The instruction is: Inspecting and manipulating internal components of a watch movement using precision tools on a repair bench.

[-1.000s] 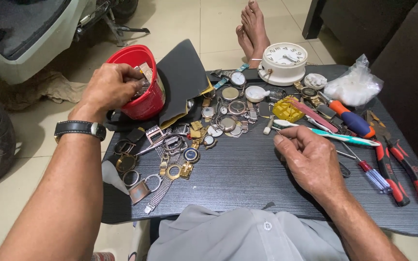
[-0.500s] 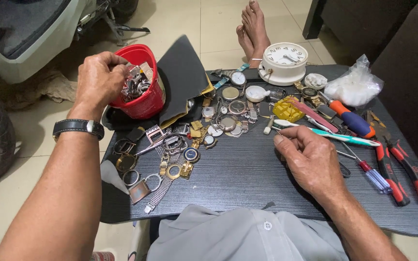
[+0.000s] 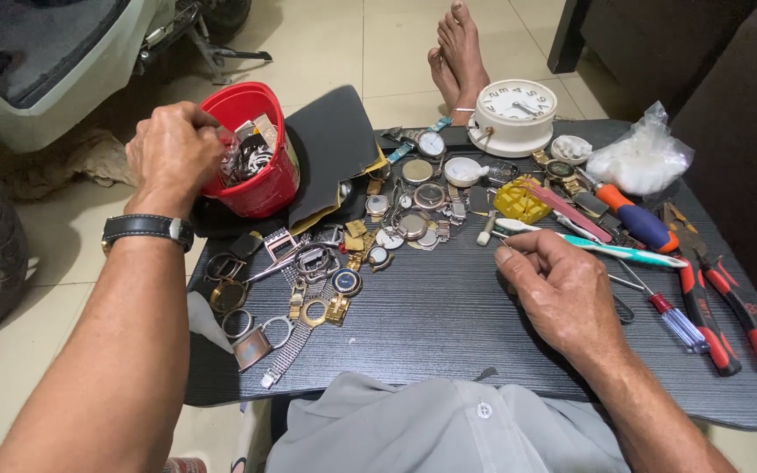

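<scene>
Head view: left hand, fingers curled, reaches into the red bucket of watch parts at the tabletop far-left corner; grasp unclear. Right hand rests mid-tabletop, loosely curled, empty, beside a toothbrush.

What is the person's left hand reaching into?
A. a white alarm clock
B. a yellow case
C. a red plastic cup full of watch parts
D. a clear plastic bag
C: the left hand has its fingers at the mouth of the red plastic cup, among the watch parts inside.
</scene>
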